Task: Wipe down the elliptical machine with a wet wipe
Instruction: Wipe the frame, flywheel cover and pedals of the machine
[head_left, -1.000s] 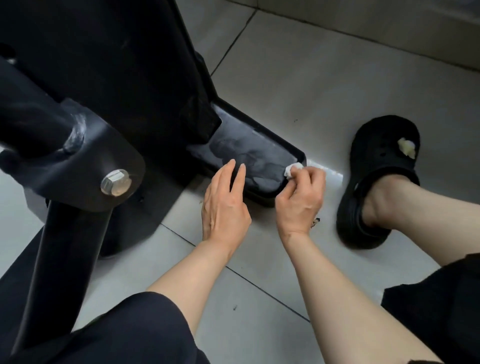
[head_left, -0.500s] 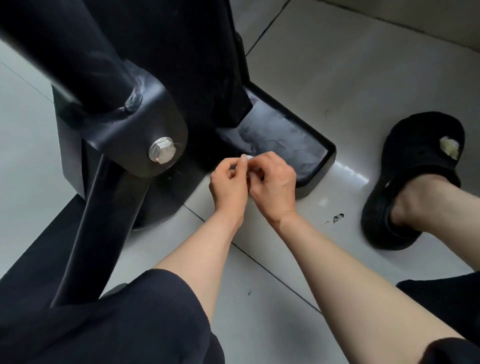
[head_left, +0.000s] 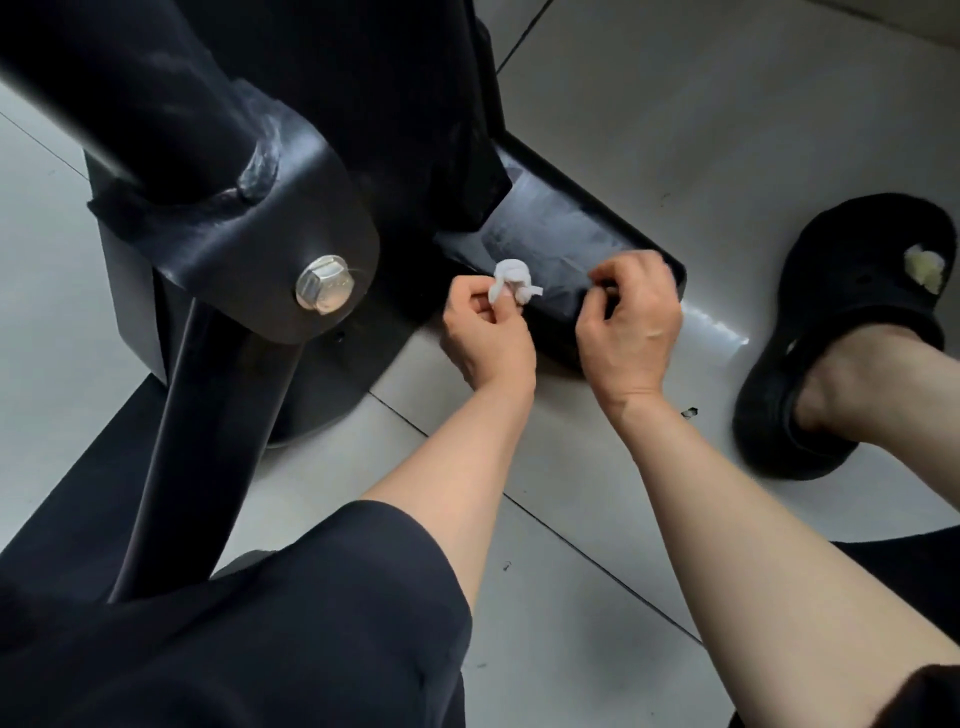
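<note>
The left hand (head_left: 485, 332) pinches a crumpled white wet wipe (head_left: 511, 280) at its fingertips, the wad sticking up above the fingers, over the elliptical machine's black base foot (head_left: 561, 244). The right hand (head_left: 631, 322), just beside it, has its fingers curled and holds nothing.

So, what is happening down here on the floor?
A person crouches beside the black elliptical machine to clean it. The left hand pinches a small crumpled wet wipe just above the machine's base foot, which looks streaked. The right hand hovers over the foot's end, fingers curled and holding nothing.
</note>
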